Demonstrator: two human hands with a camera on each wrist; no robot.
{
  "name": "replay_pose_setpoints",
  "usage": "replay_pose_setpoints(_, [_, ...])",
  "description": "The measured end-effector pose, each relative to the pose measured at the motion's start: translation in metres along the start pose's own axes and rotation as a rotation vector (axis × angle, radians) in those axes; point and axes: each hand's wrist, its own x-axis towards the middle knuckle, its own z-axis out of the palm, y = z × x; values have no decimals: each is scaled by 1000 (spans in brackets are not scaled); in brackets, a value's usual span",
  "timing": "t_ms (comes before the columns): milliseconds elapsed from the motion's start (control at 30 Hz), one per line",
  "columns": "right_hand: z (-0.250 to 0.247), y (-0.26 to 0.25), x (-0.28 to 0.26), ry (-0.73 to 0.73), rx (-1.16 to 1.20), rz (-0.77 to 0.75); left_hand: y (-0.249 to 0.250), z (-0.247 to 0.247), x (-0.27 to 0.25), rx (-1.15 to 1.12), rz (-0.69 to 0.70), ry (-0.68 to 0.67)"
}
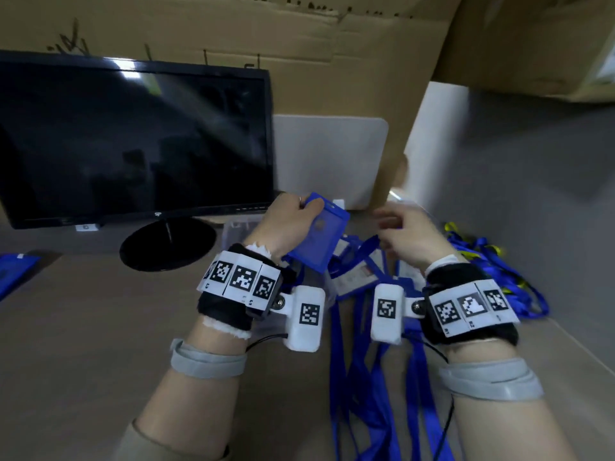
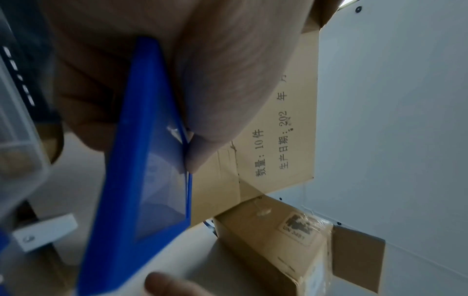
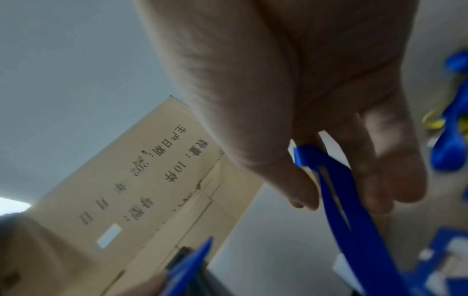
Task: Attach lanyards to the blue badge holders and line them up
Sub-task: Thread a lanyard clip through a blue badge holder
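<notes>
My left hand (image 1: 293, 217) grips a blue badge holder (image 1: 321, 239) above the desk, thumb over its top edge; the left wrist view shows the holder (image 2: 142, 160) edge-on between thumb and fingers. To its right my right hand (image 1: 404, 232) pinches the end of a blue lanyard (image 1: 367, 246), seen as a folded blue strap (image 3: 336, 186) between thumb and fingers. The two hands are a short gap apart. Below them lie several badge holders with cards (image 1: 352, 277) and their lanyard straps (image 1: 366, 377) trailing toward me.
A black monitor (image 1: 133, 141) on a round stand (image 1: 168, 242) fills the left. A heap of loose blue and yellow lanyards (image 1: 492, 264) lies at right by the grey wall. Cardboard boxes (image 1: 233, 24) stand behind. A blue item (image 1: 15, 271) sits at the far left edge.
</notes>
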Motion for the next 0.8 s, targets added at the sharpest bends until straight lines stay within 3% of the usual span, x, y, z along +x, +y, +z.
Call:
replay_pose_setpoints(100, [-21,36,-3,14,-128,87,13,32,3,3,15,-56])
replay_pose_setpoints(333, [-68,86,-3,84,-94,281,25,100,20,-10,15,-213])
replay_pose_setpoints(567, [-91,133,0,261,-128,511,31,147,32,-16,9,-308])
replay_pose_setpoints(700, [-87,143,-8,138,-183,550,25,159,34,-42,-28,-335])
replay_pose_setpoints(800, [-88,148,-7,140,-194,553,20,163,35,-37,-26,-350])
